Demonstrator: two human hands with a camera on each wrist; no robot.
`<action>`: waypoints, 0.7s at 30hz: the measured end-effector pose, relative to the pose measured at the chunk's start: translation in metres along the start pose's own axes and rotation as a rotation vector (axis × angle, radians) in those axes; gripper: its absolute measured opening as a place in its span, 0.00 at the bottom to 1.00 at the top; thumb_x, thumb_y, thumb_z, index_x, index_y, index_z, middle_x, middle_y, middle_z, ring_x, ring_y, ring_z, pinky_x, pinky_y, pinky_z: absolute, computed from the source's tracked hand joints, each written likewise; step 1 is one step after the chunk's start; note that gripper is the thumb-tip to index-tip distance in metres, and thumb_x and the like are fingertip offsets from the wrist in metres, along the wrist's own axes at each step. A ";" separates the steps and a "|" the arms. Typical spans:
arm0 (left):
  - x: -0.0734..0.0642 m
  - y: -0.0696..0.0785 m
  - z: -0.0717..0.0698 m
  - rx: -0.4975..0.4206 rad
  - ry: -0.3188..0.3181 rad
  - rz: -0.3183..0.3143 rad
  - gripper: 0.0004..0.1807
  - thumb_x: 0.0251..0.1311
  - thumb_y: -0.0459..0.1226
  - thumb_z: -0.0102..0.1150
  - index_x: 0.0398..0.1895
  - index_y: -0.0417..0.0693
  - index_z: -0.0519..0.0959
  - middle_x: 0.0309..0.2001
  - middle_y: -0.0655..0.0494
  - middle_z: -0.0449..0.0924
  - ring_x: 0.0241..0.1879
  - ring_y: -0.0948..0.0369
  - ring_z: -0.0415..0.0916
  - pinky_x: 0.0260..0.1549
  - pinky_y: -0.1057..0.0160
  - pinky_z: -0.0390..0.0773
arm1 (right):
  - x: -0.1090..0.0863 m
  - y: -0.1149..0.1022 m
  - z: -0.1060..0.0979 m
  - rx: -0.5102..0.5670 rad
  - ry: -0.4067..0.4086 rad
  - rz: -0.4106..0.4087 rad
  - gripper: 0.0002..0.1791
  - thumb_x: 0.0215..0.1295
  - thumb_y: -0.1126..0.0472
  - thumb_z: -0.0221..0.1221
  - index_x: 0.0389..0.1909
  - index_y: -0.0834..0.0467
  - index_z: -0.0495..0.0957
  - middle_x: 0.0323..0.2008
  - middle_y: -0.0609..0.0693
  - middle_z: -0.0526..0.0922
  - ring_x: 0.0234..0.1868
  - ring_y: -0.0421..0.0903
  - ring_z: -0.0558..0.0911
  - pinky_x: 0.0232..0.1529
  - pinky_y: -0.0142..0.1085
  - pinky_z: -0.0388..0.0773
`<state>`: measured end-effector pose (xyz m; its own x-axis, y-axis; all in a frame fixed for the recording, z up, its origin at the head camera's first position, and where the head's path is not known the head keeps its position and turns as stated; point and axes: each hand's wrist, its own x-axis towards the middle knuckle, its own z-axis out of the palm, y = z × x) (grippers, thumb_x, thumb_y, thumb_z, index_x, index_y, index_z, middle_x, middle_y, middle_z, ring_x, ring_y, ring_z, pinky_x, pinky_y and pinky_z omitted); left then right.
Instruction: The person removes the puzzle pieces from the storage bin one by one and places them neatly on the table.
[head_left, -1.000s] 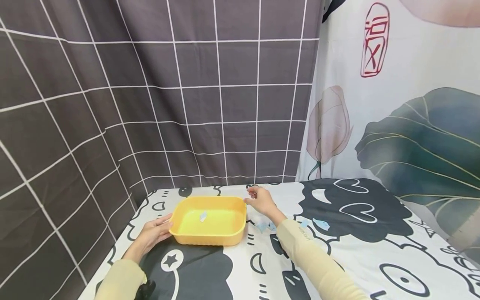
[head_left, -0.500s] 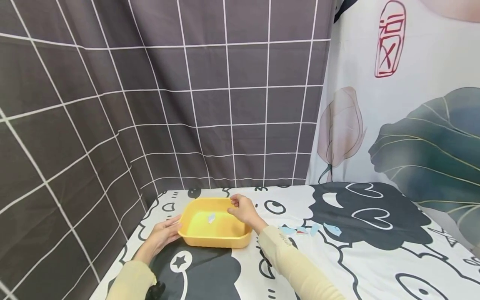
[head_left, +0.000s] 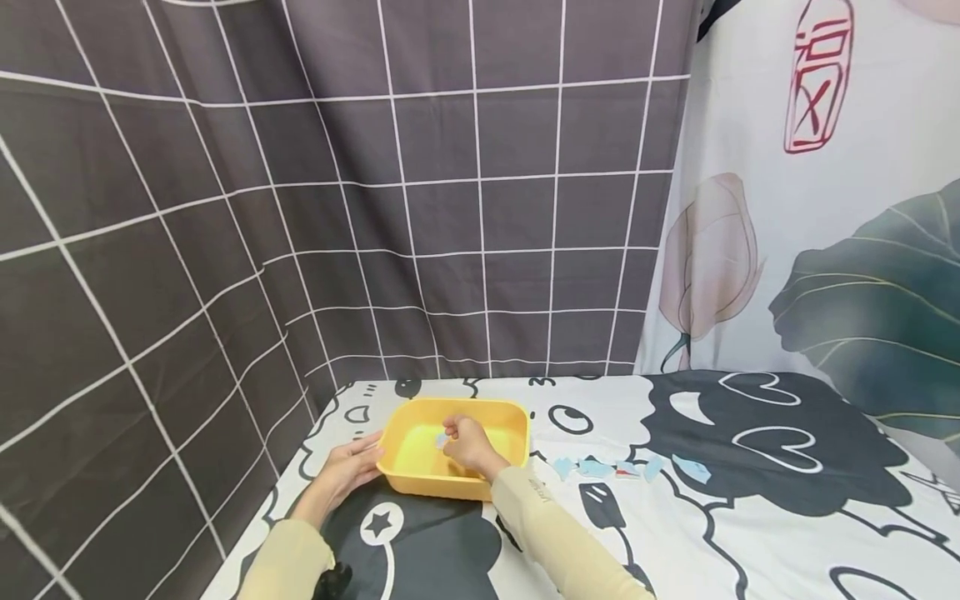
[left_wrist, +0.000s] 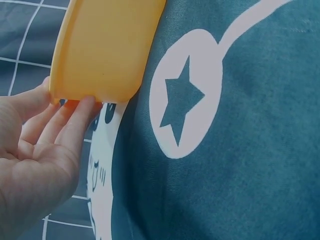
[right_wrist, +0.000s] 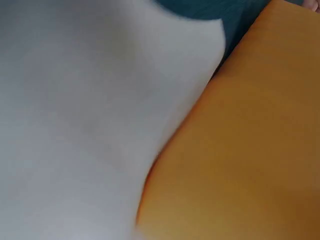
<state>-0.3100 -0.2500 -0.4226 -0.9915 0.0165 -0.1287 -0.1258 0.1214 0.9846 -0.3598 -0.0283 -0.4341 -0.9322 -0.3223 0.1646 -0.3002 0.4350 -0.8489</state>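
A yellow plastic tub (head_left: 442, 487) stands on the patterned cloth. Against its left end rests my left hand (head_left: 345, 475); in the left wrist view the fingers (left_wrist: 75, 122) reach out nearly straight to the end wall, with the thumb beside the rim. My right hand (head_left: 471, 443) is over the inside of the tub, fingers bent downward. Just by those fingertips lies a small pale blue piece (head_left: 441, 440), partly covered; whether they pinch it cannot be made out. The right wrist view has only the tub wall (right_wrist: 240, 150) and cloth, mostly.
Several small light blue pieces (head_left: 595, 467) lie in a row on the cloth right of the tub, one with a red patch (head_left: 626, 470). Behind hangs a dark grid curtain (head_left: 517, 208), and a white floral curtain (head_left: 712, 258) hangs at the right.
My right hand has moved from the tub's right rim leftward and down into the tub, to the pale piece. My left hand stays at the left end. The head view has turned slightly.
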 end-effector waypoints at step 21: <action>0.003 -0.001 -0.003 -0.024 0.001 -0.007 0.29 0.67 0.30 0.52 0.70 0.29 0.60 0.67 0.30 0.63 0.58 0.50 0.79 0.55 0.59 0.83 | 0.013 0.004 0.008 -0.204 -0.093 -0.008 0.35 0.44 0.77 0.63 0.60 0.71 0.71 0.52 0.67 0.81 0.44 0.55 0.78 0.43 0.37 0.80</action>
<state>-0.3134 -0.2532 -0.4236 -0.9907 0.0146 -0.1355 -0.1335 0.0974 0.9863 -0.3715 -0.0380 -0.4392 -0.9100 -0.3983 0.1154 -0.3505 0.5900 -0.7274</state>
